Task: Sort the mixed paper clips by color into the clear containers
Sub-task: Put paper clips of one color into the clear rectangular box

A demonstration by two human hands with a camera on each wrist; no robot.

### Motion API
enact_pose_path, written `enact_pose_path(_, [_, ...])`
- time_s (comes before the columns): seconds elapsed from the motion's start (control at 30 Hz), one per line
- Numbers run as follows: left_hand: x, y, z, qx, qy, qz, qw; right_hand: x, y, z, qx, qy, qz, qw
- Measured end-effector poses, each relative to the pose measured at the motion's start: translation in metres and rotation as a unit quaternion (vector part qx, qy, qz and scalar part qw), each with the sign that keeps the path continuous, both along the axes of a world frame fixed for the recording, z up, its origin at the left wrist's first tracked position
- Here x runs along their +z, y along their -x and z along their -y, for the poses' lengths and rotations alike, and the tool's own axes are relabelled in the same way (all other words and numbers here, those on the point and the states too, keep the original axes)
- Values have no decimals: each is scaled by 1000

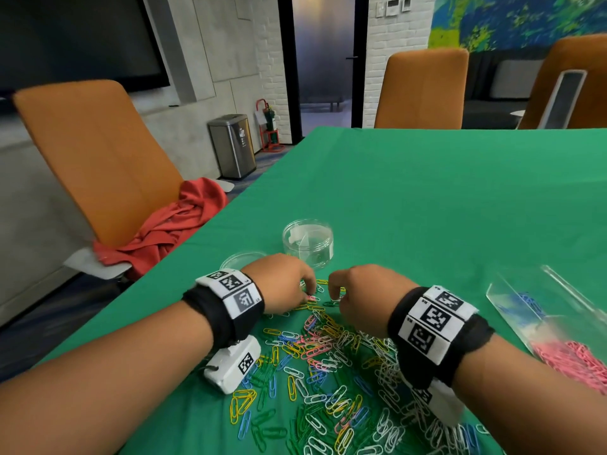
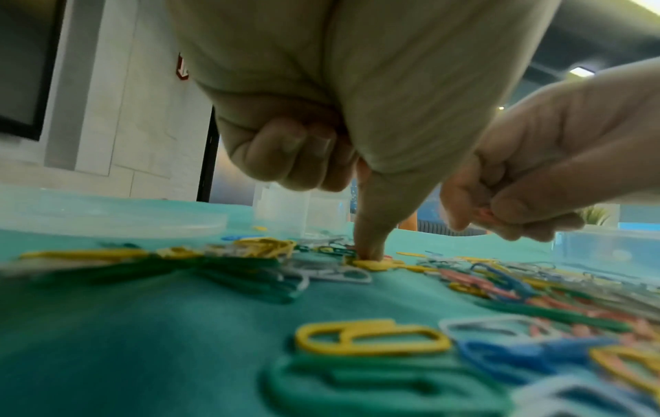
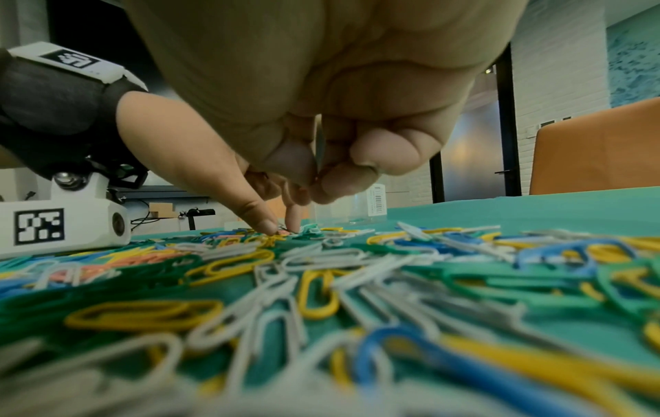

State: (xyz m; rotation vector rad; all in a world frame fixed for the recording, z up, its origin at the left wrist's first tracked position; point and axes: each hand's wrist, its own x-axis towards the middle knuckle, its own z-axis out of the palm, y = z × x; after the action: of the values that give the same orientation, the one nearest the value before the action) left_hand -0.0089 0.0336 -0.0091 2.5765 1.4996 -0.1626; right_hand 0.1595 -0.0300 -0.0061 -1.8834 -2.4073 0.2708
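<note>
On the green table (image 1: pixel 427 198), my left hand (image 1: pixel 282 284) pinches a pink clip (image 1: pixel 311 297) with thumb and finger at the far edge of the mixed paper clips (image 1: pixel 328 372). My right hand (image 1: pixel 358 297) is curled around some clips beside it. One round clear container (image 1: pixel 308 243) stands just behind both hands.

**Around the green table**

A green cloth (image 1: pixel 427 198) covers the table. At its left edge stands an orange chair (image 1: pixel 92 152) with a red garment (image 1: pixel 170 228) heaped on its seat. Two more orange chairs (image 1: pixel 423 90) stand at the far edge. Beyond the far left corner are a steel bin (image 1: pixel 234 145), a red stand (image 1: pixel 269 126) and a dark doorway (image 1: pixel 323 60). A dark screen (image 1: pixel 75 41) hangs on the left wall.
</note>
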Motion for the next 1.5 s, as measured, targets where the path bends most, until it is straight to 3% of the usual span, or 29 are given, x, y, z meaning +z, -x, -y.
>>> enact_pose_path(0.13, [-1, 5, -4, 9, -4, 25, 1000, -1, 2, 0, 8, 6, -9, 1000])
enact_pose_path(0.3, [-3, 26, -10, 100, 26, 131, 986, -3, 2, 0, 29, 3, 1, 1000])
enact_pose_path(0.43, [1, 32, -7, 101, -2, 47, 994, -1, 4, 1, 50, 2, 4, 999])
enact_pose_path(0.73, [2, 1, 8, 6, -42, -23, 999, -2, 6, 6, 69, 57, 24, 996])
enact_pose_path(0.83, [1, 9, 6, 18, -36, -3, 999, -2, 5, 6, 51, 52, 42, 996])
enact_pose_path(0.93, [0, 25, 1, 62, 8, 86, 994, -3, 5, 3, 44, 48, 48, 997])
enact_pose_path(1.0, [0, 34, -1, 95, 62, 179, 977, -3, 6, 3, 56, 48, 36, 997])
enact_pose_path(1.1, [-1, 43, 0, 156, 158, 315, 923, -3, 7, 5, 72, 51, 18, 996])
enact_pose_path(1.3, [-6, 46, 1, 281, 283, 453, 797, -2, 8, 7, 66, 33, 35, 997])
enact_pose_path(1.37, [-6, 44, 5, 285, 302, 455, 788, -1, 10, 9, 84, 56, 24, 995])
enact_pose_path(1.5, [-9, 43, 9, 249, 306, 431, 812, 2, 10, 9, 72, 46, 46, 995])
